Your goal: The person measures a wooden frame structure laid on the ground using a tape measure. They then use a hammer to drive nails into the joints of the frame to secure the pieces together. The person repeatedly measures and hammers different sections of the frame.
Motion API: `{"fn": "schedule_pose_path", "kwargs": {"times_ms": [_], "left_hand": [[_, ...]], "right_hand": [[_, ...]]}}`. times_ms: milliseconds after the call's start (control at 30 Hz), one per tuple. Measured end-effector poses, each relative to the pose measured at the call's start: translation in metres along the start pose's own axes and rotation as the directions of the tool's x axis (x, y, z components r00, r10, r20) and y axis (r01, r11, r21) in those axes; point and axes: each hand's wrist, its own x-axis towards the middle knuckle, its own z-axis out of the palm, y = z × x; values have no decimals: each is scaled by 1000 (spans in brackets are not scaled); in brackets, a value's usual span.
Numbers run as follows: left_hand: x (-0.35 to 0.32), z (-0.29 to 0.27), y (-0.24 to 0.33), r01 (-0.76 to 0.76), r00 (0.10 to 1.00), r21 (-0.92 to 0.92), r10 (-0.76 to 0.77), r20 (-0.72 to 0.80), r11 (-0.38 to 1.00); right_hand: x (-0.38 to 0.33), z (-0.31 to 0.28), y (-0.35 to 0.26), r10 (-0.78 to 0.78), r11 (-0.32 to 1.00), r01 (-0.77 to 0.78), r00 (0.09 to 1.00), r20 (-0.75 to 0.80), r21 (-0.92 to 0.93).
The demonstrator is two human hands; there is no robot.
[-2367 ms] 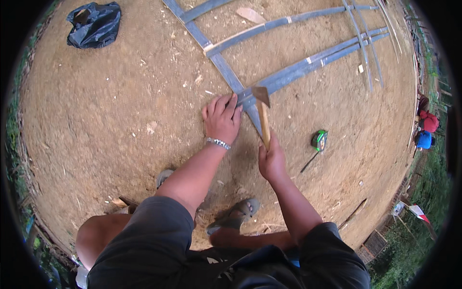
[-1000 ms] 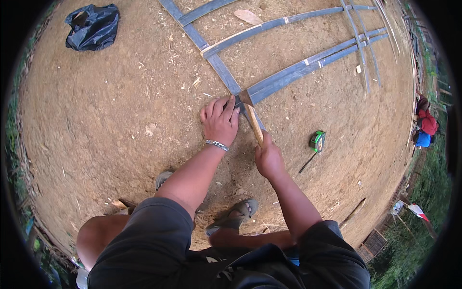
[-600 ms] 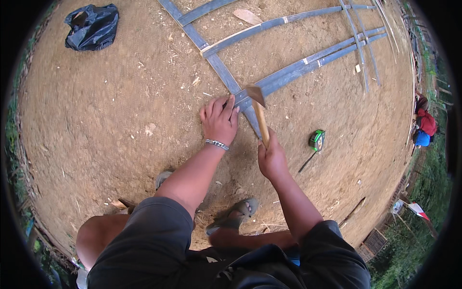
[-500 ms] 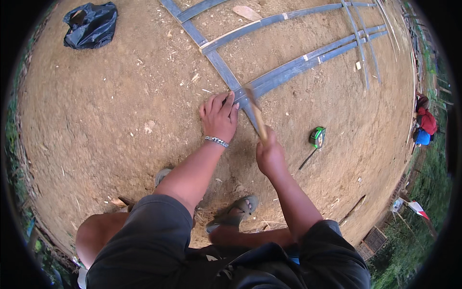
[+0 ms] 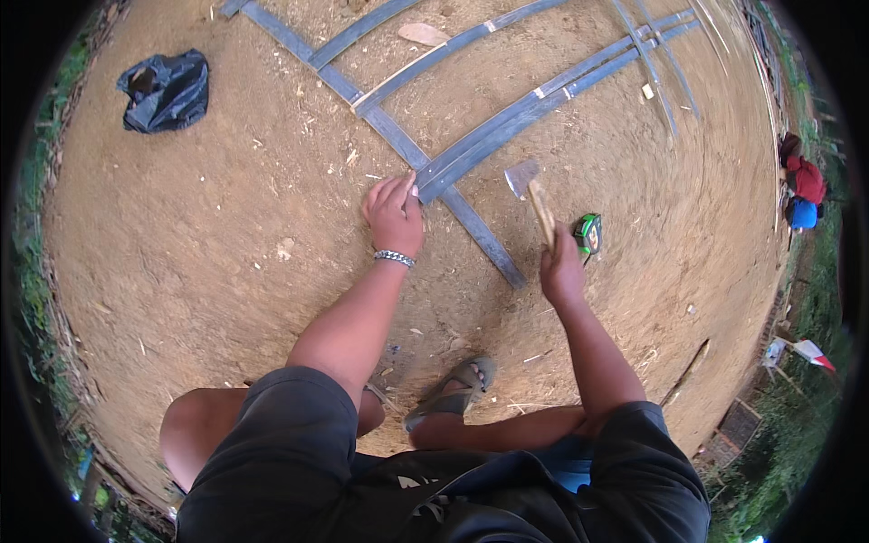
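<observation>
My left hand is at the corner of a frame of dark grey slats. Its fingers are bent and close together, with the tips pressed at the end of the paired long slats. Those slats lie across a crosspiece slat, whose free end points toward me. In my right hand is a hatchet, gripped by its pale wooden handle. The grey hatchet head is to the right of the corner, apart from the slats. A green and black tape measure is just beyond my right hand.
A black plastic bag lies at the far left on the bare dirt ground. Thin strips cross the far right of the frame. Red and blue cloth-like items sit at the right edge. My sandalled foot is below the frame.
The hatchet has moved away from the slat corner to the right, and its head now shows clearly. My left hand stays at the corner, its fingers drawn closer together. The whole view has shifted.
</observation>
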Motion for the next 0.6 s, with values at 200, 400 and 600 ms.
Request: {"fn": "schedule_pose_path", "kwargs": {"times_ms": [200, 400, 600], "left_hand": [[48, -31, 26, 183, 934, 146, -218, 283, 972], [62, -27, -29, 635, 724, -126, -531, 440, 762], [34, -14, -3, 816, 578, -346, -633, 515, 464]], "right_hand": [[-2, -7, 18, 190, 981, -192, 973, 131, -1], [-7, 25, 41, 113, 992, -113, 994, 8, 58], [-2, 13, 35, 129, 992, -130, 990, 50, 9]]}}
